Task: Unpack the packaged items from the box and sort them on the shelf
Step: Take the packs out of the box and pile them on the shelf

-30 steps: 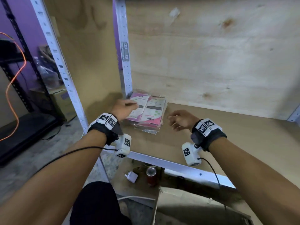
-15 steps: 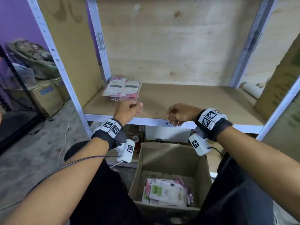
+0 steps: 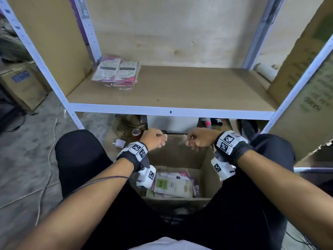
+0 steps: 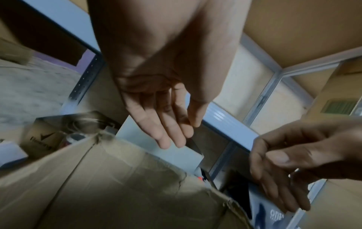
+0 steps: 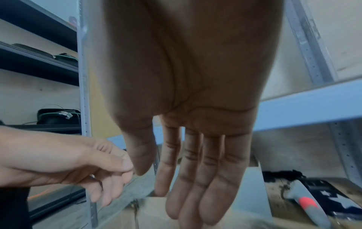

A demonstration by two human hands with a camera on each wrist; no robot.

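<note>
An open cardboard box stands on the floor between my knees, with several flat white, green and pink packets lying in it. Two pink-and-white packets lie side by side at the back left of the shelf board. My left hand and right hand hover close together over the box's far edge, below the shelf's front rail. In both wrist views the fingers hang straight and relaxed, holding nothing: left hand, right hand. The box flap lies beneath them.
A tall cardboard sheet leans at the shelf's right side, with a white roll behind it. Cardboard boxes sit on the floor at left. A can, a white charger and clutter lie under the shelf.
Both hands have drawn back from the packets on the shelf and dropped to just above the box. My view has tipped down, so the box and its packets now show.
</note>
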